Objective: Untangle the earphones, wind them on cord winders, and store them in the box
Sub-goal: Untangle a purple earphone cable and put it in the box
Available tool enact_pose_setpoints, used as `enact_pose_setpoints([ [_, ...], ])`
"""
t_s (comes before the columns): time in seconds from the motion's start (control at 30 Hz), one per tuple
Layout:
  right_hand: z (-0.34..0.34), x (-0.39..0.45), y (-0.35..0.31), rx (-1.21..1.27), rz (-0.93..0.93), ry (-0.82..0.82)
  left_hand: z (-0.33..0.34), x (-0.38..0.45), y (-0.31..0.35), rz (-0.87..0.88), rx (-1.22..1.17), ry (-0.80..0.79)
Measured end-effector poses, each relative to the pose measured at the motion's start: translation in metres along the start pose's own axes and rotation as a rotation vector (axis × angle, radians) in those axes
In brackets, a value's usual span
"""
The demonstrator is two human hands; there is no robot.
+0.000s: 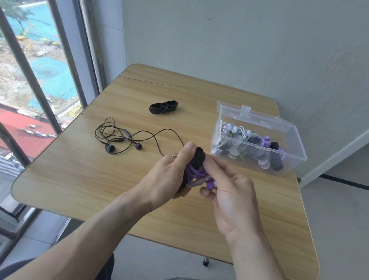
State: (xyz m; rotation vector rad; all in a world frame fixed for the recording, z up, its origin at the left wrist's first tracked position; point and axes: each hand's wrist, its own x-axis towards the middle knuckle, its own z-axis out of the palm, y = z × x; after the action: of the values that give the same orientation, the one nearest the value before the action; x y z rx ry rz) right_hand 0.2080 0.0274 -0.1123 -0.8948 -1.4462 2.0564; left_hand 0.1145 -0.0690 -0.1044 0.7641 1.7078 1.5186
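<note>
The left hand (pixel 168 172) and right hand (pixel 230 191) are gripping a black winder (pixel 197 156) wound with purple earphones (pixel 196 172). Black earphones (pixel 119 136) (and a spare winder (pixel 163 108)) are waiting beside the part-filled box (pixel 291 162).

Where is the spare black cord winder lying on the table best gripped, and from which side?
Probably across its narrow middle, from above. The black cord winder lies flat on the table, long axis running roughly left to right, with rounded lobes at both ends. Bare table surrounds it; the black earphones lie nearer the person and the box to its right, so fingers can close on its near and far edges.
</note>
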Motion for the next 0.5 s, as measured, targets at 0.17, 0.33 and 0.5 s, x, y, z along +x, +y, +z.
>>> enact_pose_setpoints([
  [0.17, -0.0096, 0.0032, -0.0027, -0.236, -0.260, 0.021, -0.0031, 0.0045, -0.0043, 0.004, -0.262, -0.023],
  [0.33, -0.0094, 0.0019, 0.0017, -0.405, -0.384, -0.018, -0.0034, 0.0052, -0.0021, -0.058, -0.448, -0.027],
  [0.5, -0.0061, -0.0007, -0.0012, -0.356, -0.368, -0.041, -0.0065, 0.0069, -0.0012, -0.066, -0.468, -0.009],
])
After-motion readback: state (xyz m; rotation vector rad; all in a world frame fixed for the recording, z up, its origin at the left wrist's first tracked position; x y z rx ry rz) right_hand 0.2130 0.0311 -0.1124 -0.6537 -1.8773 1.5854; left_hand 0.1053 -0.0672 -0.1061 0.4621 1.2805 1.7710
